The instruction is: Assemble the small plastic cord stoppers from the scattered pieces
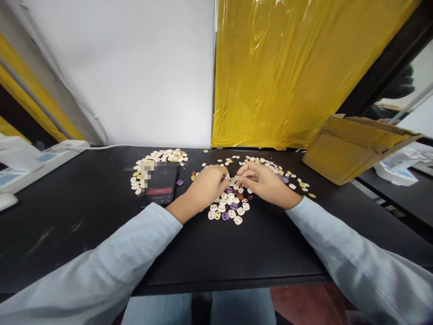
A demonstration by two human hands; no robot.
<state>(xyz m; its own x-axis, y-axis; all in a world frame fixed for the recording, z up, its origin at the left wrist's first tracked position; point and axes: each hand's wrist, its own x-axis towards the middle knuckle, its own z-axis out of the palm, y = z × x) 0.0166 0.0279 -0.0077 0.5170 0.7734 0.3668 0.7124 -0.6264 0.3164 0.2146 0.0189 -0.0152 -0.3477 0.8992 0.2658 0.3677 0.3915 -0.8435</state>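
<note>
Plastic two-hole cord stoppers [228,204], mostly cream with some purple, brown and yellow, lay scattered in a loose heap at the middle of the black table [84,212], between and just beneath both hands. Left hand [207,183] was curled, knuckles up, its fingertips pinched close at the heap's far edge; what it pinched was too small to tell, likely one stopper. Right hand [264,182] mirrored it, fingers bent and drawn in toward the left hand, tips nearly meeting it; whether it held a piece could not be told

A thinner trail of stoppers [287,174] ran far and right of the right hand. A second heap [158,157], cream and yellow, sat to the far left, touching a dark phone [161,186] lying flat near the left wrist. An open cardboard box [352,146] rested tilted at far right; yellow plastic sheeting [287,72] hung behind

Judged: each stopper light, rigid, smooth, apt to skid on the table and hard to lift flat. Best taken singly by the narrow edges between thumb and forefinger, or slid clear of the heap first
</note>
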